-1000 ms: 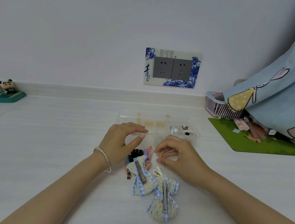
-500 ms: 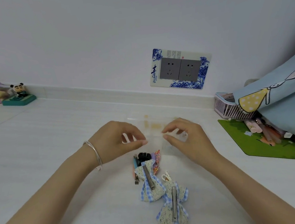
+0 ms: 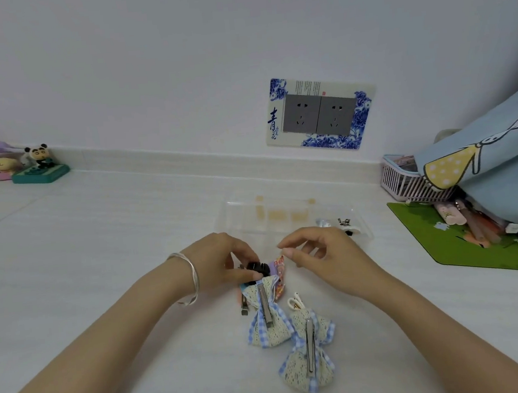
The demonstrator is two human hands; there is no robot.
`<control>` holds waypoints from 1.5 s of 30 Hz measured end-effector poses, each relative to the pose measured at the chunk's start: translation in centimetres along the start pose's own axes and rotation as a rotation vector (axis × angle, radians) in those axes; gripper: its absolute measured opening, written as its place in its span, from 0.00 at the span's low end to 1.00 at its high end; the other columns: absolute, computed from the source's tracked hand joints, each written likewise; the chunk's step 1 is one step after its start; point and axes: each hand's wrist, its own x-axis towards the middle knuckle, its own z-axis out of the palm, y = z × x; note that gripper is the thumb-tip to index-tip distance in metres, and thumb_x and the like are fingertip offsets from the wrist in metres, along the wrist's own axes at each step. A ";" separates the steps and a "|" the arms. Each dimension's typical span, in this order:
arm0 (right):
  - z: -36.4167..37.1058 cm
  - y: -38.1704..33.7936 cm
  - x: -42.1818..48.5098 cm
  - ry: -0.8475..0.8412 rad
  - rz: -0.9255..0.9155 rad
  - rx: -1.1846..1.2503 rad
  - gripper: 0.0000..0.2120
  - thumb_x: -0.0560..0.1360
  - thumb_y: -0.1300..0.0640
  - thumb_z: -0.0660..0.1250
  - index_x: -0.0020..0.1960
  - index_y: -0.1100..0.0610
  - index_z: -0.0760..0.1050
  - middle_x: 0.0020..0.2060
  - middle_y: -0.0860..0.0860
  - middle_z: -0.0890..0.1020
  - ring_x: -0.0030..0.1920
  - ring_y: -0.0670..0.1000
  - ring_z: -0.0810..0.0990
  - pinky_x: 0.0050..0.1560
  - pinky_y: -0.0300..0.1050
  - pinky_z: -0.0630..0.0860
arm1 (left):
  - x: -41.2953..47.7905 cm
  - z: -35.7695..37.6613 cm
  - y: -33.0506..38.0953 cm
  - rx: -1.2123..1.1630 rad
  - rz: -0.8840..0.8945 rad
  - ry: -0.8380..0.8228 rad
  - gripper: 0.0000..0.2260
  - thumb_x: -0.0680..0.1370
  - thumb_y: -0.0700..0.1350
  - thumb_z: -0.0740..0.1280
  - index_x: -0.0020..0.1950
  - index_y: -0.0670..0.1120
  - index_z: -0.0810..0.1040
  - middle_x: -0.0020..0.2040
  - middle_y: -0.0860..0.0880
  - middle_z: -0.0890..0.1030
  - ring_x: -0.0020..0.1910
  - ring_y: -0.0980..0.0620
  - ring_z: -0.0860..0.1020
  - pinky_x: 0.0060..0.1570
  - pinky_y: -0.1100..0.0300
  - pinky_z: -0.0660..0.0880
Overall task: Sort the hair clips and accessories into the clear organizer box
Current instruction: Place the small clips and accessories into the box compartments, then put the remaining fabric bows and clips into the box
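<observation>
- The left hand [image 3: 216, 262] curls its fingers round a black claw clip [image 3: 254, 267] at the far end of a small pile of hair things. A silver bracelet [image 3: 190, 277] sits on that wrist.
- The right hand [image 3: 325, 253] hovers just right of the pile, over the near edge of the clear box [image 3: 236, 204]. Its fingers are loosely curled, thumb and forefinger tips close together, with nothing seen in them.
- The box lies just beyond both hands, its long axis running left to right. A few small clips [image 3: 348, 224] lie in its right end compartment.
- A lace and blue check bow [image 3: 256, 325] lies back up, its metal bar running near to far, the far end touching the claw clip.
- A second bow [image 3: 298, 368] like it lies nearer and to the right, its bar also near to far; the two bows overlap.
- A small white clip [image 3: 295, 301] lies between them, and a red patterned cloth piece [image 3: 278, 273] is beside the claw clip.
- All rest on a pale white surface [image 3: 99, 241] against a white wall with a double socket [image 3: 319, 117] in a blue flowered frame.
- Far left stands a panda figure [image 3: 39, 156]; at the right are a green mat [image 3: 475, 249], a pink basket [image 3: 403, 180] and a blue cartoon cloth [image 3: 494, 175].
</observation>
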 end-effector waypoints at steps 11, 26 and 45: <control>-0.2 -2.4 -0.8 0.180 -0.271 0.094 0.17 0.68 0.56 0.75 0.55 0.47 0.77 0.50 0.42 0.81 0.52 0.46 0.80 0.49 0.40 0.78 | -0.7 -0.3 3.5 -0.694 0.014 0.390 0.17 0.63 0.54 0.71 0.47 0.46 0.83 0.41 0.50 0.85 0.27 0.52 0.80 0.27 0.61 0.77; -3.6 1.7 3.7 0.281 -0.043 -0.197 0.15 0.70 0.63 0.72 0.54 0.52 0.80 0.49 0.45 0.82 0.44 0.44 0.80 0.50 0.31 0.73 | 0.2 -0.6 1.9 -0.579 0.115 0.794 0.21 0.68 0.62 0.61 0.58 0.57 0.73 0.49 0.54 0.81 0.43 0.55 0.79 0.40 0.61 0.79; -4.0 -0.5 1.6 0.235 -0.060 -0.047 0.09 0.75 0.61 0.66 0.48 0.50 0.82 0.47 0.41 0.83 0.48 0.36 0.78 0.48 0.26 0.68 | -0.8 -1.2 2.2 -0.353 0.220 0.450 0.11 0.71 0.59 0.66 0.45 0.54 0.82 0.42 0.56 0.84 0.43 0.58 0.80 0.41 0.66 0.76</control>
